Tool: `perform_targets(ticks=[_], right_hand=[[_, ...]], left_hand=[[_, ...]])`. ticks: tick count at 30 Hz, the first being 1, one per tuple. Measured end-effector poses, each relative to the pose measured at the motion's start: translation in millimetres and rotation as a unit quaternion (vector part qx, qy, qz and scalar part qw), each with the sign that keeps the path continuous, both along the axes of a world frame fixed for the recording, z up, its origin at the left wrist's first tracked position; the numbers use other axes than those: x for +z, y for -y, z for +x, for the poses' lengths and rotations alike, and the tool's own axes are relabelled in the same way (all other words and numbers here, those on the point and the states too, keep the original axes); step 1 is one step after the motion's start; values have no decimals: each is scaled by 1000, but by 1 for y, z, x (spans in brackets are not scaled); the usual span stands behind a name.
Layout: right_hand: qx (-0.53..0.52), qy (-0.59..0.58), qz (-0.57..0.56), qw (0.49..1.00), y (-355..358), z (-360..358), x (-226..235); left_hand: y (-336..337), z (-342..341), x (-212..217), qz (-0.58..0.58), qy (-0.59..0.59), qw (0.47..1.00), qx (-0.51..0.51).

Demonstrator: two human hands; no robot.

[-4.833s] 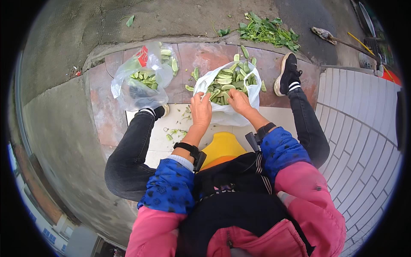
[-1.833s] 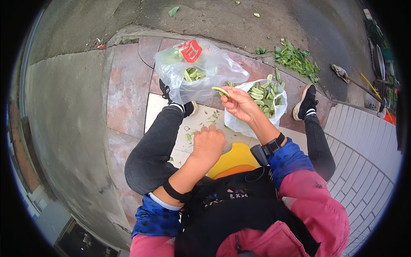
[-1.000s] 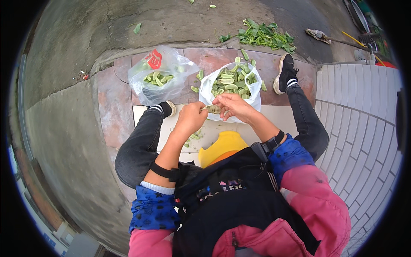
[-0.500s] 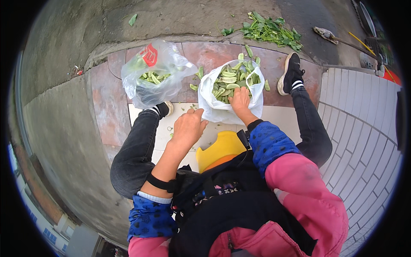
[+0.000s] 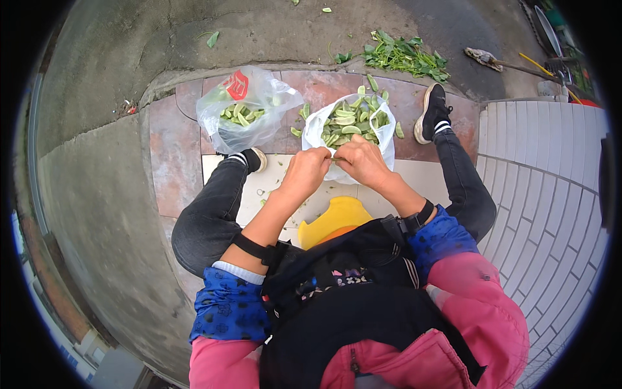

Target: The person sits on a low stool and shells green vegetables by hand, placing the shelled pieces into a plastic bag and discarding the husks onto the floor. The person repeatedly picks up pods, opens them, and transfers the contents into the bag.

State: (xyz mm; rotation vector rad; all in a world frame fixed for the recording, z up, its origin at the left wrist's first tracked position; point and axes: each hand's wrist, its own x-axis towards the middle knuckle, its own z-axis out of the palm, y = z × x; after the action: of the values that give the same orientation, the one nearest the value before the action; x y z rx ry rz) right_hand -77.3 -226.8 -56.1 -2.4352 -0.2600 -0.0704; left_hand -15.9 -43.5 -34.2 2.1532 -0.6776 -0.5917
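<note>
A slim green bean pod (image 5: 336, 159) spans both hands just in front of the white bag (image 5: 382, 139) of pods. Left hand (image 5: 307, 170) and right hand (image 5: 360, 161) each pinch one end. Pulling unevenly could snap it and drop pieces onto the tiles (image 5: 414, 178). A clear bag (image 5: 249, 110) lies to the left.

Pods in white bag (image 5: 383, 133), clear bag (image 5: 249, 107) left, hands (image 5: 337, 165) before it
</note>
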Motion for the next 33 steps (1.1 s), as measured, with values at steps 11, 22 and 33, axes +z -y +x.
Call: perform_targets(ticks=[11, 22, 33], right_hand=[[-40, 119, -76, 989, -15, -14, 62], [-125, -247, 713, 644, -14, -6, 49], [-122, -222, 686, 682, -29, 5, 50]], left_hand=[[-3, -2, 23, -122, -257, 950, 131], [-20, -12, 33, -145, -325, 934, -3], [-26, -2, 44, -265, -541, 793, 90]])
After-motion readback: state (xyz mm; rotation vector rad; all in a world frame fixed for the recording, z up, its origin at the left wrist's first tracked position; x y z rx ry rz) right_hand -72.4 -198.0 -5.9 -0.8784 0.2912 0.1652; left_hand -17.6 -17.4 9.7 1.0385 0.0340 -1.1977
